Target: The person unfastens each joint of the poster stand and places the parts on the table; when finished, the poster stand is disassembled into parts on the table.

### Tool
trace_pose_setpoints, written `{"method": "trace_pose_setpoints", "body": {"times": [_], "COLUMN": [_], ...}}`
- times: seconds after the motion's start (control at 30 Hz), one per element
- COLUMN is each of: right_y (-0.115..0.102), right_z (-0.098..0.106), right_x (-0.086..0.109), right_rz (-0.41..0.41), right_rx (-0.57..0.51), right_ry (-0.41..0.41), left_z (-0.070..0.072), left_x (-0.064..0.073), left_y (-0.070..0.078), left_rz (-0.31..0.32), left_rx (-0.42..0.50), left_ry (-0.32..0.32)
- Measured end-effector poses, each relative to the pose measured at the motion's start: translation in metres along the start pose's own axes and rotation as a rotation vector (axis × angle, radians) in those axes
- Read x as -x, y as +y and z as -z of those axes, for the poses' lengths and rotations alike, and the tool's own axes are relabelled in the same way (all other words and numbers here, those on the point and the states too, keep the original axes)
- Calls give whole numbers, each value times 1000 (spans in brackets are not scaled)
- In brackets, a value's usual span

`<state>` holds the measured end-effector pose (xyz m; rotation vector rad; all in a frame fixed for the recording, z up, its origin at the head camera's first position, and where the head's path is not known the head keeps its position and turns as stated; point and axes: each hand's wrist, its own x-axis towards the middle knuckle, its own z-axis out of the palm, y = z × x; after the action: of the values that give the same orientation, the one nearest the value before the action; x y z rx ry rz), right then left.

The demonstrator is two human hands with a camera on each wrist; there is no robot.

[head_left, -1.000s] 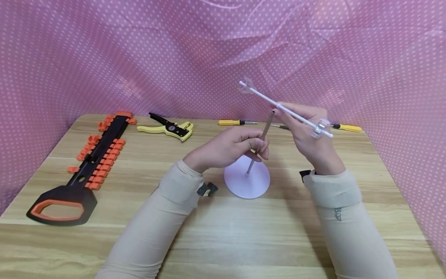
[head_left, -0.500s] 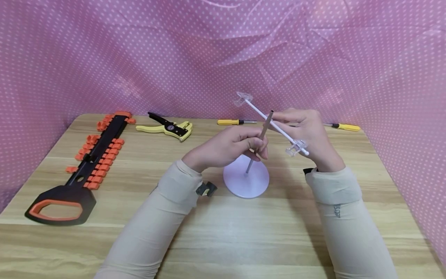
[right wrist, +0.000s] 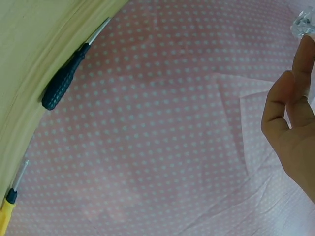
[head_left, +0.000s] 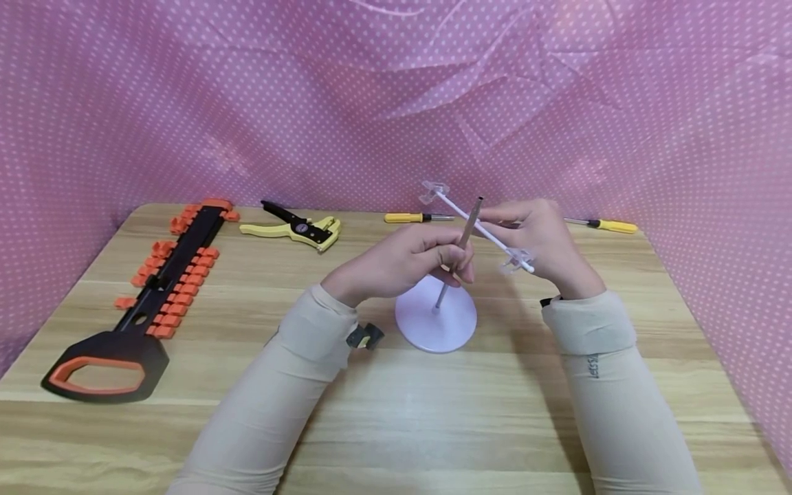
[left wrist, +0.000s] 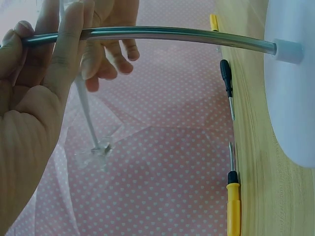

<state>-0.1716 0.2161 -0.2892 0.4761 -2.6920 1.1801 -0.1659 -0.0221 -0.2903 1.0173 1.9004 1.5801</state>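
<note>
Upright on a round white base [head_left: 427,331] stands a thin metal pole [head_left: 468,230], which my left hand [head_left: 405,261] grips below its top end. A short white collar [left wrist: 289,51] surrounds its foot in the left wrist view. My right hand [head_left: 544,237] pinches a slim white crossbar [head_left: 493,238] near its middle, slanting behind the pole's top in the head view. Clear plastic clips [head_left: 435,192] sit at both ends of the crossbar. In the right wrist view, thumb and finger are bent toward each other, with one clear clip [right wrist: 304,23] beyond them.
A black rail with orange clips [head_left: 185,258] lies at the left. Behind my left hand are yellow-and-black wire strippers [head_left: 303,230]. Along the back edge lie a yellow screwdriver [head_left: 405,218], another yellow screwdriver [head_left: 615,226] and a black-handled screwdriver [left wrist: 225,76]. A pink dotted cloth [head_left: 309,103] hangs behind.
My right hand has come down and slightly left with the crossbar, bringing it across behind the pole's top. My left hand still grips the pole in the same place.
</note>
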Motion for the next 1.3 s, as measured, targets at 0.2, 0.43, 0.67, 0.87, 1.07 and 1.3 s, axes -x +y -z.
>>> {"method": "trace_pose_setpoints", "body": {"times": [0.2, 0.43, 0.67, 0.87, 1.07, 1.3], "right_y": [4, 10, 17, 24, 31, 37], "right_z": [-5, -6, -8, -9, -11, -13], "right_x": [-1, -3, -5, -5, -6, -8], "right_rz": [101, 143, 92, 82, 84, 123], "right_rx": [102, 244, 309, 325, 379, 456], "right_ry": [36, 17, -87, -183, -218, -278], "left_z": [1, 0, 0, -1, 0, -1], "left_x": [1, 0, 1, 0, 0, 0], "left_y": [0, 0, 0, 0, 0, 0], "left_rz": [7, -5, -7, -3, -13, -4], "left_rx": [13, 13, 12, -9, -25, -22], "left_ry": [0, 4, 6, -4, -5, 1]}}
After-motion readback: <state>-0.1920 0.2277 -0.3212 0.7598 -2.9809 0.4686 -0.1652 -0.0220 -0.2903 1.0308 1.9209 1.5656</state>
